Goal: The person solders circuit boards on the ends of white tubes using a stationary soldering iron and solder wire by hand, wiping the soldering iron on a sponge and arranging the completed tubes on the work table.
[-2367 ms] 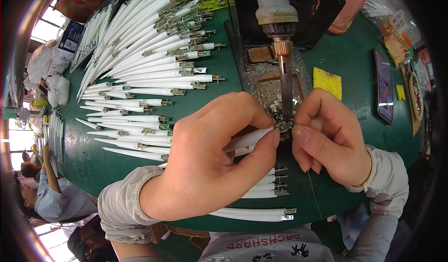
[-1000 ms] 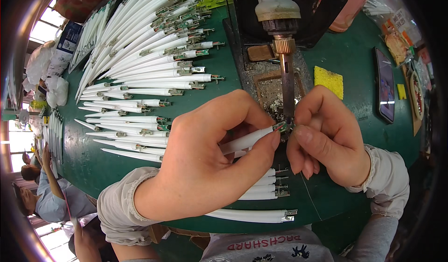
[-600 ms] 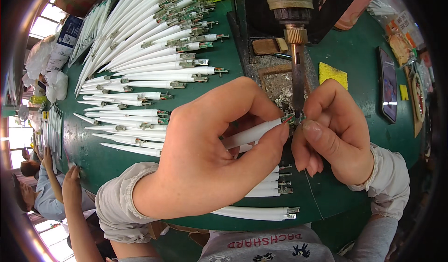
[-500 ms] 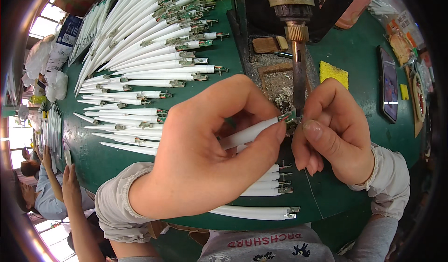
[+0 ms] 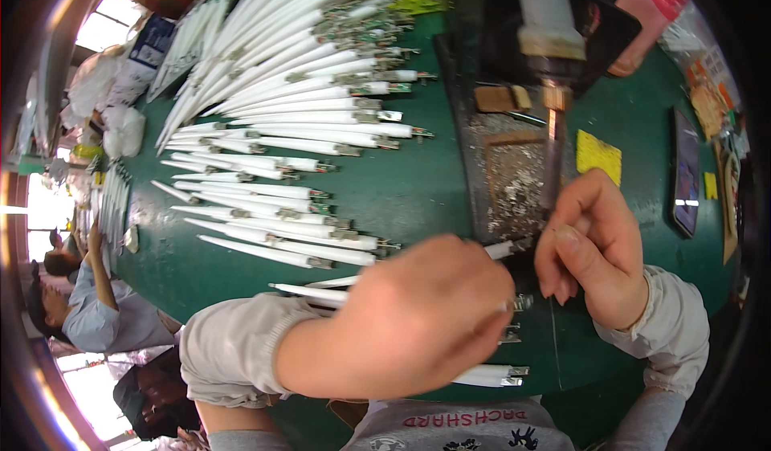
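My right hand [image 5: 594,246] has its thumb and forefinger together on one thin wire [image 5: 554,334], which trails down toward the table edge. My left hand [image 5: 414,322] is blurred, its fingers curled under; I cannot tell whether they are clamped on anything. One white stick [image 5: 499,250] shows its end just past those knuckles, metal tip pointing right; whether I hold it is hidden. Below my left hand, two more stick ends [image 5: 494,375] poke out close together near the edge.

One iron [image 5: 553,158] hangs point-down just beside my right forefinger. Behind it sit one tray [image 5: 506,139] with silvery crumbs and one brown block [image 5: 492,98]. To the right are one yellow sponge [image 5: 598,158], one small yellow scrap [image 5: 710,186], one phone [image 5: 685,170] and one pink bottle [image 5: 642,17]. Leftward spreads a fan of sticks [image 5: 289,97], too overlapped to count.

The table [image 5: 426,186] is plain dark green. Beyond its left side I see a person in light blue [image 5: 116,314], white bags [image 5: 122,130] and bright windows [image 5: 108,21].
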`<state>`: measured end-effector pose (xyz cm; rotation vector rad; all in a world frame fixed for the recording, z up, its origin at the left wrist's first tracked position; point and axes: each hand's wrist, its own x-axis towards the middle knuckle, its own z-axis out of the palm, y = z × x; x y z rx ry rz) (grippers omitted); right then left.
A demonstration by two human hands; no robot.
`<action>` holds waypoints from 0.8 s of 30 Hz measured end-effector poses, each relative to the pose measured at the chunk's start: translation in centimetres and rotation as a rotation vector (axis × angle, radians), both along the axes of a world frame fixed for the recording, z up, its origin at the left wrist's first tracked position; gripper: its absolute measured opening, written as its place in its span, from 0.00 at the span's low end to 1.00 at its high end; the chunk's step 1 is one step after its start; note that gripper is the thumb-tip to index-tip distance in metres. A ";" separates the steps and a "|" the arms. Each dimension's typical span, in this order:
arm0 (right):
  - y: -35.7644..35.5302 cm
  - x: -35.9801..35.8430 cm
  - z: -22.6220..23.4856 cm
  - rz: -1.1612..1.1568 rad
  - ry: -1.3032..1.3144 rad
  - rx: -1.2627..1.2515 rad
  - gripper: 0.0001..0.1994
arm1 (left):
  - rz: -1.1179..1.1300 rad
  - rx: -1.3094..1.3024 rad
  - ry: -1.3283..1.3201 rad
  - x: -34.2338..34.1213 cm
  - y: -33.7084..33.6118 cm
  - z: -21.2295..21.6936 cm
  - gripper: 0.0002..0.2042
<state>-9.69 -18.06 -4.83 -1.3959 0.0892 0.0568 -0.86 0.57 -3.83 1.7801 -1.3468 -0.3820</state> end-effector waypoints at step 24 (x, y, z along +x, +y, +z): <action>0.2 -0.3 0.0 0.011 0.031 -0.057 0.05 | 0.089 0.276 -0.786 7.7 3.1 2.1 0.06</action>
